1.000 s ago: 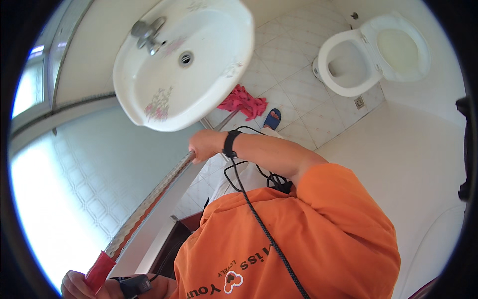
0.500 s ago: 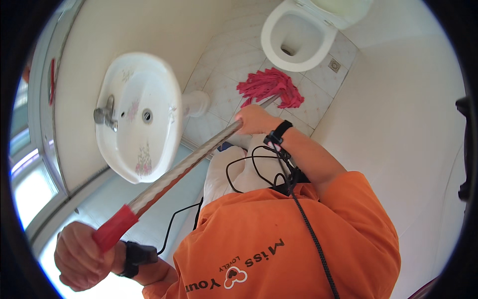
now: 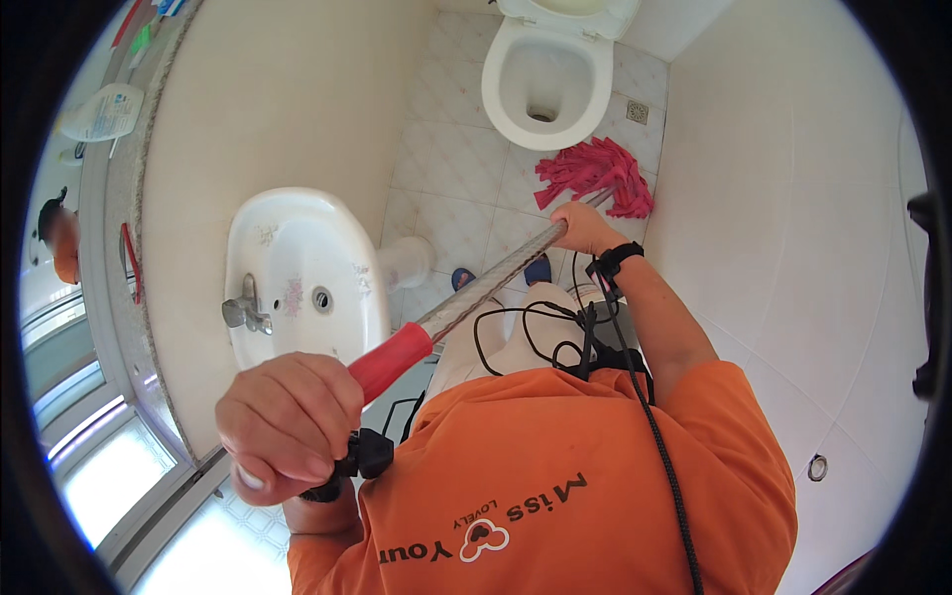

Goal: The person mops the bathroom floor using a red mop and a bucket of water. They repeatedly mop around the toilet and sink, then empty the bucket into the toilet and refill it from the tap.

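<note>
A mop (image 3: 496, 283) slants across the view from lower left to upper right. My left hand (image 3: 288, 421) is wrapped round the red grip (image 3: 392, 364) at its top end, in front of the sink. Lower on the shaft, my right hand (image 3: 585, 228) is closed round it, close above the mop head. The pink strip mop head (image 3: 595, 171) lies spread on the tiled floor, just in front of the white toilet (image 3: 501, 84) and towards its right side. Black straps are on both wrists.
A white sink (image 3: 377, 312) with a metal tap (image 3: 246, 307) stands at left, near my left hand. A floor drain (image 3: 637, 112) is right of the toilet. Black cables (image 3: 540, 312) hang at my waist. A ledge at far left bears a white bottle (image 3: 104, 114).
The mop head has swept right across the floor, from the toilet's front left to its front right. My left hand has moved right and up with the grip. The view has shifted too.
</note>
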Tool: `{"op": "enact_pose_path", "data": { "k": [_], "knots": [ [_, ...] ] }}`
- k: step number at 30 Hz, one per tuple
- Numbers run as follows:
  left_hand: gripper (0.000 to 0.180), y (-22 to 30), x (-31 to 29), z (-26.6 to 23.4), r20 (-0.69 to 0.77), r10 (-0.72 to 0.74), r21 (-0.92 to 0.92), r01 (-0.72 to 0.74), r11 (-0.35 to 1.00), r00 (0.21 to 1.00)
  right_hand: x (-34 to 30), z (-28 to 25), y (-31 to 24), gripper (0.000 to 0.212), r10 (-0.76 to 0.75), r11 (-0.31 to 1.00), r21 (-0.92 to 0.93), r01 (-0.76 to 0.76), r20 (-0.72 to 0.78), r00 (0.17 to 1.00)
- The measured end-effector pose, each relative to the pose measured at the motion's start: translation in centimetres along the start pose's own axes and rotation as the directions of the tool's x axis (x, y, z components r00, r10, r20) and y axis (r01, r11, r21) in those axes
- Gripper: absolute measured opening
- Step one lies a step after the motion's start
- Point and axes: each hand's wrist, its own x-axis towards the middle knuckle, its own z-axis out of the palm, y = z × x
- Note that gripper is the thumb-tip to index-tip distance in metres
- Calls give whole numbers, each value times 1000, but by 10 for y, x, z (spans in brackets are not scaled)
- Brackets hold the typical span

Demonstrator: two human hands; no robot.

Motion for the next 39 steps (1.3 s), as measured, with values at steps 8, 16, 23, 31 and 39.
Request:
{"op": "enact_pose_path", "data": {
  "k": [8,16,23,31,39],
  "knots": [
    [34,106,15,-56,85,62,250,-81,965,994,51,27,-106,32,-101,982,148,115,-104,989],
    [23,130,56,-47,490,-84,527,-218,822,867,147,74,-178,34,-107,955,229,189,-328,939],
    [33,92,52,-87,351,67,553,-265,790,934,176,99,-168,40,-18,882,391,262,-528,849],
    [38,141,59,-227,70,196,533,-203,822,978,26,44,55,19,587,465,832,-303,-34,809],
    [39,161,47,-285,-133,301,479,-205,853,944,-207,41,113,16,940,16,904,-428,133,315]
  ]
}}
